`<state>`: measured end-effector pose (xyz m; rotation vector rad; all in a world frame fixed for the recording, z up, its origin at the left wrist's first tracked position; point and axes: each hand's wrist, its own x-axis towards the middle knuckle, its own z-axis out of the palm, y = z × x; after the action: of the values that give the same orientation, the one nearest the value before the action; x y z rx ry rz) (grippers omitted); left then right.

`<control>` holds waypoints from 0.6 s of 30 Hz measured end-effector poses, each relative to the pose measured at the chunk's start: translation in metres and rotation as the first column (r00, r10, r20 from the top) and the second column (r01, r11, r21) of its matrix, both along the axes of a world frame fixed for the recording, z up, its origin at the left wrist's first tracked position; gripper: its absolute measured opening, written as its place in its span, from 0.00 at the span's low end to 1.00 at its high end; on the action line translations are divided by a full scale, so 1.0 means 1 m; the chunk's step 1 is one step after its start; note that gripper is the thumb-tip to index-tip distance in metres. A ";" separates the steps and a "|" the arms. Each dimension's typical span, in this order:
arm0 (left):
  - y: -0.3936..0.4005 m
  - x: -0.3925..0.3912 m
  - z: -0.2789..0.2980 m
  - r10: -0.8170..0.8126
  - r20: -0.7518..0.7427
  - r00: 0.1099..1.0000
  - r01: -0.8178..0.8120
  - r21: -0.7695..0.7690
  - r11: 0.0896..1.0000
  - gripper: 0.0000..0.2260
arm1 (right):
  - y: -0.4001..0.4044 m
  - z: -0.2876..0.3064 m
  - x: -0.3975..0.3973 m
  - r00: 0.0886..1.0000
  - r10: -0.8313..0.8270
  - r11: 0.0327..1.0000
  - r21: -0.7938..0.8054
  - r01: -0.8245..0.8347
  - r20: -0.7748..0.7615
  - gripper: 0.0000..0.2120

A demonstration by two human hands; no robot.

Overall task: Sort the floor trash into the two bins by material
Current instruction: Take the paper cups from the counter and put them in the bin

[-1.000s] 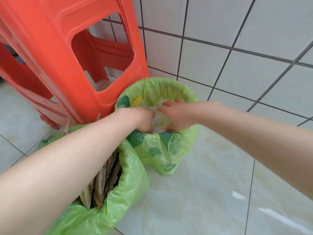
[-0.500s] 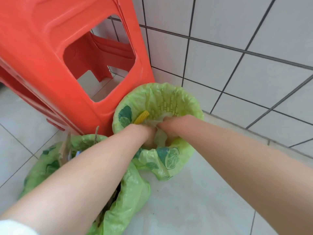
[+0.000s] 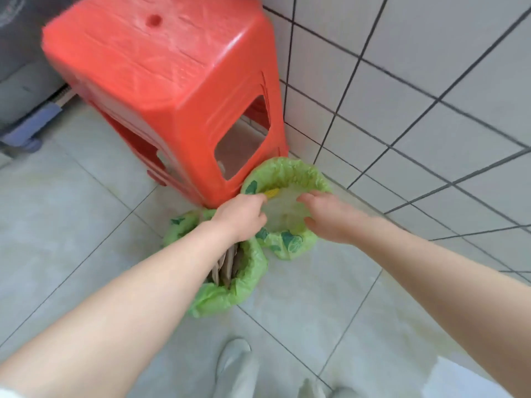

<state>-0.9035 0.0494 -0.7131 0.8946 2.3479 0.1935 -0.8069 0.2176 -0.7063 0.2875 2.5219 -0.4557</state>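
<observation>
Two small bins lined with green leaf-print bags stand on the floor in a tiled corner. The far bin [image 3: 290, 170] holds pale, see-through plastic and a yellow scrap [image 3: 272, 192]. The near bin [image 3: 230, 291] holds brown cardboard pieces [image 3: 227, 265]. My left hand [image 3: 240, 216] hovers over the far bin's left rim, fingers loosely curled with nothing seen in them. Over that bin's right rim, my right hand [image 3: 327, 216] has its fingers spread and holds nothing.
A red plastic stool [image 3: 161, 90] stands right behind the bins, touching the far one. White tiled walls [image 3: 416, 96] close the corner on the right. A grey appliance with a blue base [image 3: 26, 130] is at far left. My light shoes [image 3: 232, 366] stand on the floor tiles below.
Both hands have lifted out of the far bin and drawn apart to its rims. My head has risen and pulled back, so the view now takes in the whole stool top and my shoes.
</observation>
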 end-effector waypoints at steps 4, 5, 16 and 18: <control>-0.032 0.027 0.084 0.225 0.060 0.972 -0.233 0.180 0.956 0.13 | -0.025 0.098 0.020 0.988 0.024 0.994 -0.103 -0.040 -0.152 0.20; -0.038 0.035 0.107 0.276 0.073 0.958 -0.286 0.228 0.931 0.11 | -0.032 0.124 0.026 0.975 0.047 0.989 -0.124 -0.075 -0.215 0.20; -0.122 0.111 0.360 0.700 0.247 0.670 -0.712 0.480 0.513 0.06 | -0.123 0.374 0.072 0.876 0.078 0.961 -0.199 -0.194 -0.476 0.18; -0.146 0.127 0.395 0.755 0.234 0.613 -0.749 0.475 0.461 0.07 | -0.143 0.402 0.074 0.860 0.071 0.956 -0.210 -0.202 -0.505 0.17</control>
<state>-0.7767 -0.0965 -0.3177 -0.0481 2.5787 1.2760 -0.7330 0.0748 -0.3040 -0.1334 2.9022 -0.8846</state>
